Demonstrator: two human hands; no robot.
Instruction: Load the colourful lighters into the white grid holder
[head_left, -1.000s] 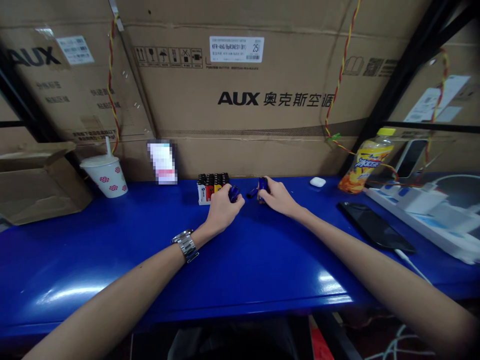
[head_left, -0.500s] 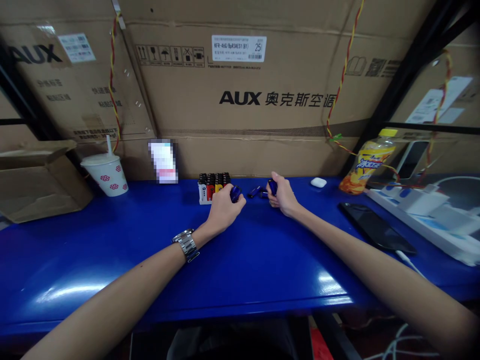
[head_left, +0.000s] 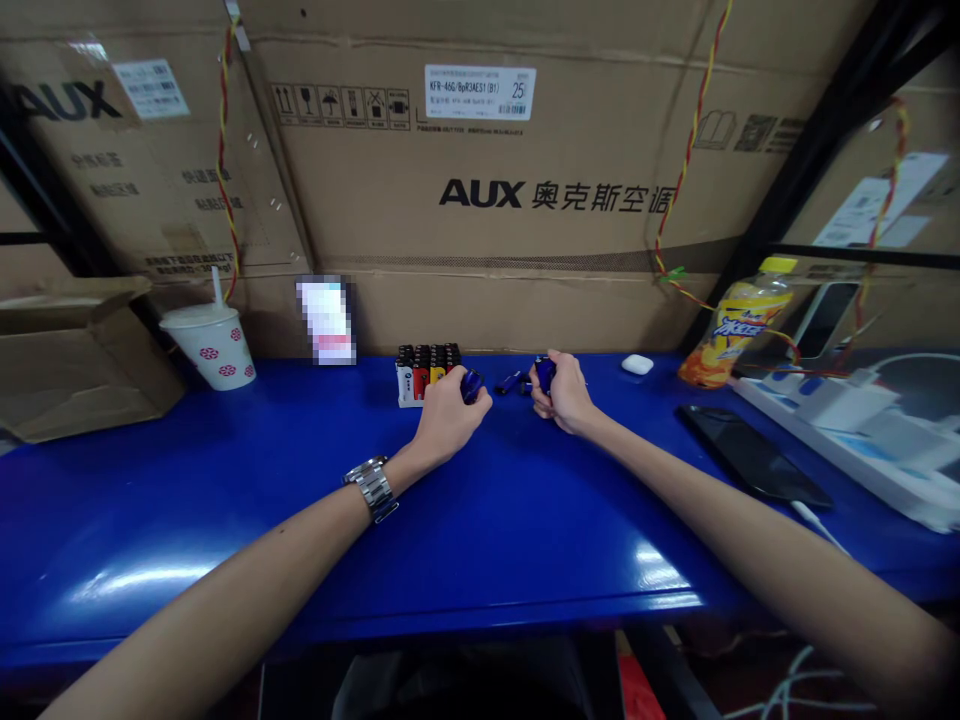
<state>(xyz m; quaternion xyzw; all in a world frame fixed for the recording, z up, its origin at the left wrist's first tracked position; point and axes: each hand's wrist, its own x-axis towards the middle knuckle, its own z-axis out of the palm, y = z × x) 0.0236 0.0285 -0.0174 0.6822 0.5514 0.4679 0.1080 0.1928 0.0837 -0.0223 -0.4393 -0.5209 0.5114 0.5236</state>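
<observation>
Head view showed the left hand (head_left: 446,420) clenched around a blue lighter (head_left: 470,385), just beside a display tray (head_left: 409,400) holding upright black, red and yellow lighters. The right hand (head_left: 566,392) gripped a second blue lighter (head_left: 544,372). A loose lighter (head_left: 511,381) lay on the blue table (head_left: 480,520) between the hands. A lidded paper cup (head_left: 212,345) stood at the left; an earbud case (head_left: 637,364), a drink bottle (head_left: 731,325) and a phone (head_left: 752,455) lay to the right.
</observation>
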